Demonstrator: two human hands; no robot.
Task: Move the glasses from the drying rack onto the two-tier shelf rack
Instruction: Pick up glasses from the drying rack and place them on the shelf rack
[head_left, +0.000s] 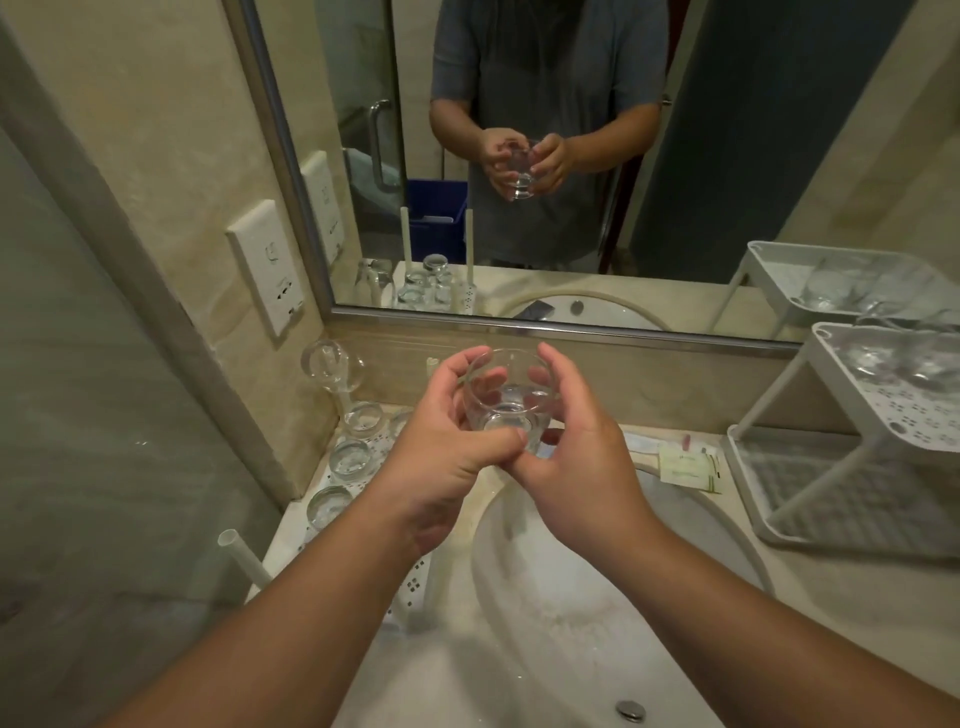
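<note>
Both hands, left (441, 457) and right (571, 457), are wrapped around one upright glass (506, 400) over the sink; the shelf rack (841, 431) sits off right, nearer the right hand.

A glass (506, 400) is held above the far edge of the sink (571, 597), between the left hand (447, 452) on its left and the right hand (576, 467) on its right, both curled round it. The sink is set into the middle of the desk (857, 613). On the desk to the left of the sink, against the side wall, the drying rack (410, 582) is placed, and several glasses (353, 457) are lined up on it. To the right of the sink the two-tier shelf rack (852, 452) is stood, with glasses (904, 364) on its upper tier. Small packets (688, 467) are laid between sink and shelf rack. Behind everything, a mirror (519, 156) is mounted on the back wall.
</note>
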